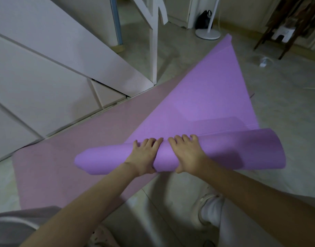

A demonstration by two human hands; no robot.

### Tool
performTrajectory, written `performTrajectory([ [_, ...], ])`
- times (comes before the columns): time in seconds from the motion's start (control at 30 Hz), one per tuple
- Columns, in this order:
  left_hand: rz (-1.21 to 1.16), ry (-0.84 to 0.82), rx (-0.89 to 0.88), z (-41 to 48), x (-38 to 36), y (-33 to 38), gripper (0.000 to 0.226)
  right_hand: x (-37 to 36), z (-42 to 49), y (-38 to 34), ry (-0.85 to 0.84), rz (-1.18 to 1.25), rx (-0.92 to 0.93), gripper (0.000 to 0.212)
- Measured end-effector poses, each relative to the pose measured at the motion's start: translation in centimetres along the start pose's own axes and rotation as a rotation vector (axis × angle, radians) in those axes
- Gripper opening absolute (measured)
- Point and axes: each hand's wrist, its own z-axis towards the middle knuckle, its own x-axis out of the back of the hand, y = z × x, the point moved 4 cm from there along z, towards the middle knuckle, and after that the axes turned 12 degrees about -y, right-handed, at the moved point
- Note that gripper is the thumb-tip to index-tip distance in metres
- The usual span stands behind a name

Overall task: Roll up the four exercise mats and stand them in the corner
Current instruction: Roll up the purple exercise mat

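Observation:
A bright purple exercise mat (203, 97) stretches away from me across the floor, its near end curled into a loose roll (242, 148). My left hand (144, 155) and my right hand (187, 154) sit side by side on the middle of that roll, fingers over the top and thumbs under the near side. Beneath it, a duller pink mat (73, 157) lies flat, crossing at an angle toward the left. No other mats show in this view.
White cabinet panels (46, 77) line the left side. A white post (154, 50) stands just beyond the pink mat. A white fan base (207, 33) and a dark bag (204, 19) are at the back, dark wooden legs (285, 40) at the far right. My white shoe (206, 209) rests on the tiled floor.

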Motion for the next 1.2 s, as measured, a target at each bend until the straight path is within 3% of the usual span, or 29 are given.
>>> performTrajectory([
  [0.2, 0.029, 0.243, 0.087, -2.5, -1.5, 0.9, 0.118, 0.6, 0.7, 1.6, 0.037, 0.090, -0.029, 0.090],
  [0.3, 0.056, 0.248, 0.129, -2.9, -2.5, 1.4, 0.136, 0.8, 0.7, 2.1, 0.008, 0.187, -0.020, 0.086],
  [0.43, 0.105, 0.256, 0.081, -2.3, -2.2, 1.3, 0.119, 0.6, 0.6, 3.1, -0.105, 0.371, 0.014, 0.085],
  [0.6, 0.127, 0.199, -0.039, -0.5, -0.7, 1.5, 0.128, -0.2, 0.3, 4.9, -0.282, 0.470, -0.023, 0.091],
  [0.67, 0.130, 0.179, -0.064, 0.3, 0.0, 1.4, 0.124, -0.5, -0.1, 4.8, -0.231, 0.456, -0.030, 0.091],
  [0.7, 0.131, 0.172, -0.074, 0.7, 0.2, 1.3, 0.122, -0.7, -0.4, 4.5, -0.124, 0.406, -0.021, 0.093],
  [0.73, 0.119, 0.162, -0.091, 1.2, 0.4, 1.2, 0.119, -1.3, -0.7, 4.1, -0.007, 0.304, -0.006, 0.099],
  [0.83, 0.073, 0.088, -0.173, 2.2, 1.0, 2.4, 0.106, -4.0, -1.4, 3.0, 0.116, 0.163, -0.089, 0.115],
  [0.93, 0.059, -0.042, -0.197, 2.9, 1.2, 3.4, 0.093, -5.2, -1.8, 3.1, 0.121, 0.169, -0.116, 0.108],
  [1.1, 0.047, -0.135, -0.222, 3.2, 0.6, 3.8, 0.101, -6.3, -1.8, 3.7, 0.072, 0.267, -0.099, 0.094],
  [1.2, 0.122, 0.006, -0.205, 2.6, 0.2, 3.9, 0.112, -6.1, -1.7, 4.9, 0.080, 0.321, -0.107, 0.091],
])
